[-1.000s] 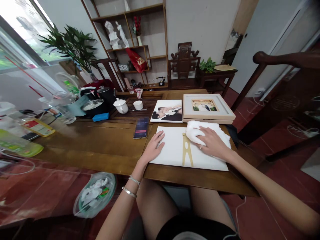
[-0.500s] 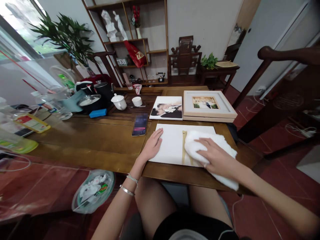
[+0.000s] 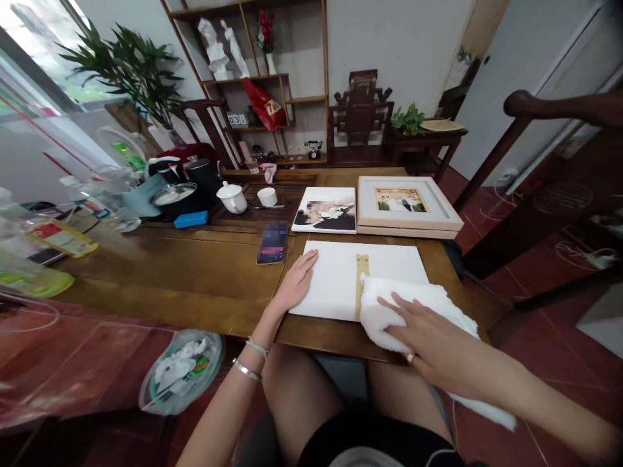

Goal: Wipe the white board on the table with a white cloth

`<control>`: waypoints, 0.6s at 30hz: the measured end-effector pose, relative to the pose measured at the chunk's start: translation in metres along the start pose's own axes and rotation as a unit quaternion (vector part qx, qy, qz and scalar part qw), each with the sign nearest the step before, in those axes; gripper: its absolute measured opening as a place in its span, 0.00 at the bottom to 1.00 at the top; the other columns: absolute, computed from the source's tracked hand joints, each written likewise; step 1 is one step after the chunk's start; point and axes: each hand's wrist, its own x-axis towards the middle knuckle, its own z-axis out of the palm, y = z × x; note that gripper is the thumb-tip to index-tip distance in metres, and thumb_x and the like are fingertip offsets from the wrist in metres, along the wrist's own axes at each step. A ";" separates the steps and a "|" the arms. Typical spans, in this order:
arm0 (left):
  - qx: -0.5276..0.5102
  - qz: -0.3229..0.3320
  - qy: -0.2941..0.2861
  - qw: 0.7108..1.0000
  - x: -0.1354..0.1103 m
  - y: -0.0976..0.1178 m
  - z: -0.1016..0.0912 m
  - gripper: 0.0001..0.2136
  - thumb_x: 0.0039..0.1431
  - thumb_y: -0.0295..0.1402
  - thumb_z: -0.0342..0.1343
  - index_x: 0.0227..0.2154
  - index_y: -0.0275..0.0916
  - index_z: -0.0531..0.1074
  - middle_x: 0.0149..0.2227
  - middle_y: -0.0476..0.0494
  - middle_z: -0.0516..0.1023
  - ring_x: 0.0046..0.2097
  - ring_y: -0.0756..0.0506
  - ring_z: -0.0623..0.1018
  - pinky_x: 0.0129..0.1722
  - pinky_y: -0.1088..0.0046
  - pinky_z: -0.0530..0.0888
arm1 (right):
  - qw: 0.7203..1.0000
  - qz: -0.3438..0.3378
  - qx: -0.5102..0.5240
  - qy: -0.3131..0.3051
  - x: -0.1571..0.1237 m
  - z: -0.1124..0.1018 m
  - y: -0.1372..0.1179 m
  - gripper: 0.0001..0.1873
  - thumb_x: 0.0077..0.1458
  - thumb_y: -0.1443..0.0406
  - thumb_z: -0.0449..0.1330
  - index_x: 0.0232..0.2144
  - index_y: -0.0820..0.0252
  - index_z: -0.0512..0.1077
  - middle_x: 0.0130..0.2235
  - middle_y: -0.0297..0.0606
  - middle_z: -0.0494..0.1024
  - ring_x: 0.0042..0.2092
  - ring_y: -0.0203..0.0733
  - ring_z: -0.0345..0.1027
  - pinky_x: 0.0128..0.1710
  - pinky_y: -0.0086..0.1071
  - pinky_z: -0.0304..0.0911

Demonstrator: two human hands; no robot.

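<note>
A flat white board [image 3: 331,279] lies near the table's front edge, with a tan strip [image 3: 363,264] running down its middle. My left hand [image 3: 298,279] rests flat on the board's left edge, fingers stretched out together and holding nothing. On the right part, my right hand [image 3: 413,324] presses a bunched white cloth [image 3: 389,295] against the board. The cloth covers the board's lower right corner and part of the strip. Its loose end [image 3: 487,412] hangs past the table edge below my wrist.
Behind the board lie a photo panel [image 3: 324,220] and a wooden picture frame [image 3: 433,201]. A phone [image 3: 272,242], a blue block [image 3: 191,220], a lidded white cup [image 3: 231,198] and bottles [image 3: 58,237] are leftward. A lined waste bin [image 3: 214,357] stands below; a chair [image 3: 516,175] rises at right.
My right hand has moved with the cloth toward the table's front edge, baring more of the board's upper right and the strip's top. My left hand stays in place.
</note>
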 end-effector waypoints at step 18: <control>0.011 0.012 0.011 1.000 0.000 -0.004 0.003 0.21 0.64 0.30 0.38 0.57 0.40 0.64 0.62 0.41 0.63 0.64 0.46 0.60 0.66 0.58 0.52 | 0.997 0.050 0.043 0.027 0.018 0.009 0.008 0.28 0.47 0.74 0.51 0.52 0.60 0.67 0.65 0.47 0.53 0.66 0.59 0.39 0.61 0.55 0.46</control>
